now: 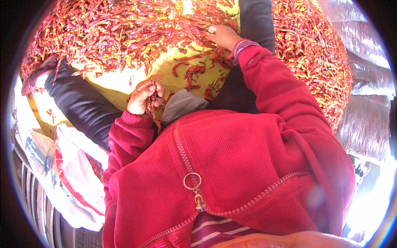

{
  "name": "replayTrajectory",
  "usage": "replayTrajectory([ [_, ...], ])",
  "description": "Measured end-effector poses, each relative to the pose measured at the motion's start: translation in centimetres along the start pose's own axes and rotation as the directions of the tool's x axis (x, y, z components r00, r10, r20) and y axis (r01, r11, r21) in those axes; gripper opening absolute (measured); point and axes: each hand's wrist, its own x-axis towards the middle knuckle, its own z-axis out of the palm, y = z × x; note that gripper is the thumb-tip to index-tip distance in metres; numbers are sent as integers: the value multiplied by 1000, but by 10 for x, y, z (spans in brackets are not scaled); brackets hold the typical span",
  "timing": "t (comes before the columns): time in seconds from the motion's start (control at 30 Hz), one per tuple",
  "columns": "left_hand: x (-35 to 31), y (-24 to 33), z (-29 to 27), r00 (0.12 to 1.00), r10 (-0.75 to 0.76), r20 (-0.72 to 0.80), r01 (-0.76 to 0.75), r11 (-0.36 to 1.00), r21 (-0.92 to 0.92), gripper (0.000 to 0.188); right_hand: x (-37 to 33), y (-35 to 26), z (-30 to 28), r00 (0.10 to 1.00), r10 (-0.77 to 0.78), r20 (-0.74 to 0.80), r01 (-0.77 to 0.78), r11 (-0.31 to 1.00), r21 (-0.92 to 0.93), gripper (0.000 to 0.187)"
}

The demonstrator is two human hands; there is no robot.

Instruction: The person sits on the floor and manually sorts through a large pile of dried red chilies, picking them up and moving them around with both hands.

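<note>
The head-worn fisheye camera, the left of a side-by-side pair, looks steeply down, its upright wide view ringed by a dark curved border. It sits closest to the ribbed red zip-front jacket (pixel 240 149) filling the lower middle, and faces out past the bare left hand (pixel 142 97) and bare right hand (pixel 225 37) toward the farther, broad spread of wrinkled red chilli peppers (pixel 120 37) along the top.

No lettering, label, number or sign can be read in the head view.
</note>
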Motion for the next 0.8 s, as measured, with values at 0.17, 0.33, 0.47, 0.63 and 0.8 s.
replayTrajectory([
  [0.17,-3,-1,8,994,6,-112,-5,1000,11,16,-24,-4,-24,993,28,111,-86,824,560,20],
  [0.33,-6,-7,19,992,42,-117,-42,999,1,13,-58,-37,-44,981,-75,178,-128,435,891,14],
  [0.47,-4,-6,32,998,28,-65,-22,997,78,16,-82,-66,-44,967,-175,188,-124,321,939,13],
  [0.63,6,-3,38,997,71,-33,-65,987,145,21,-99,-115,-31,930,-296,221,-32,532,846,15],
  [0.8,8,4,43,962,70,-263,-25,985,168,15,-97,-138,-9,910,-337,241,20,617,786,13],
])
